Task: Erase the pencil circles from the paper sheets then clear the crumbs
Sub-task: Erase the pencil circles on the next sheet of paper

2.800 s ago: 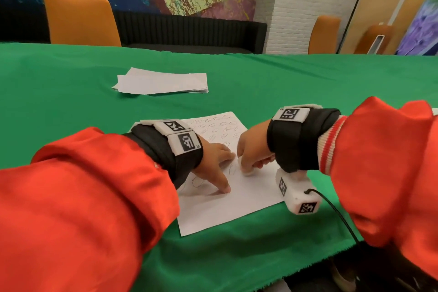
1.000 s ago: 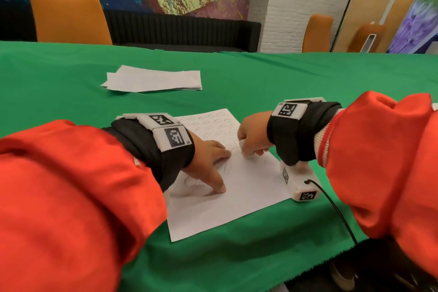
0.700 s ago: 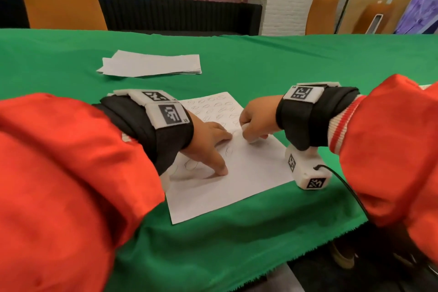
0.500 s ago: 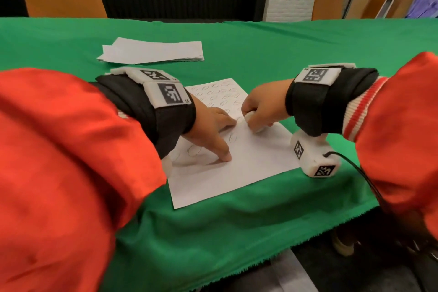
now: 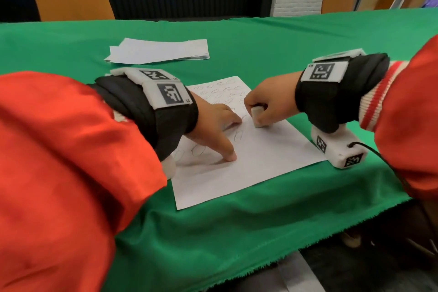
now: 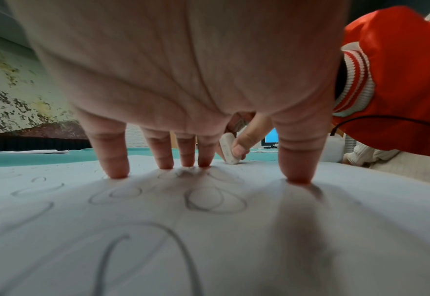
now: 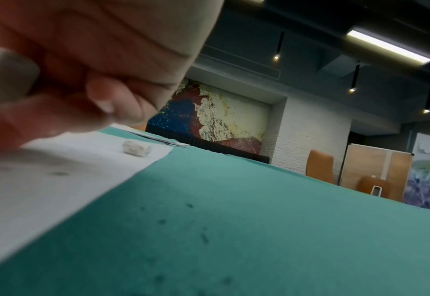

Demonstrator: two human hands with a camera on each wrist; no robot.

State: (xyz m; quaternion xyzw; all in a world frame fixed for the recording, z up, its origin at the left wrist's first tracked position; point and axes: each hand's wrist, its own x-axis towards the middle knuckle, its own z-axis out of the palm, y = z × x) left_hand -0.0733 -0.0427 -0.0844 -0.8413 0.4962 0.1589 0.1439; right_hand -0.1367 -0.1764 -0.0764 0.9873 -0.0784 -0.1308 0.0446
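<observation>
Right hand (image 5: 270, 104) pinches the eraser (image 5: 257, 117) against the sheet (image 5: 260, 159), left hand (image 5: 211, 125) pins it with spread fingertips. Near half looks clean; many pencil circles (image 5: 222, 92) and crumbs (image 7: 203, 236) remain

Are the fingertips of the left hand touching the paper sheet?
Touching. The left wrist view shows the left hand's fingertips pressed onto the paper sheet, no gap beneath.

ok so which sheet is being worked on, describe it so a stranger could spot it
On the green tablecloth lie a far stack of papers and a single sheet at the near edge. It is the single one, with pencil circles, under the left hand and the eraser.
</observation>
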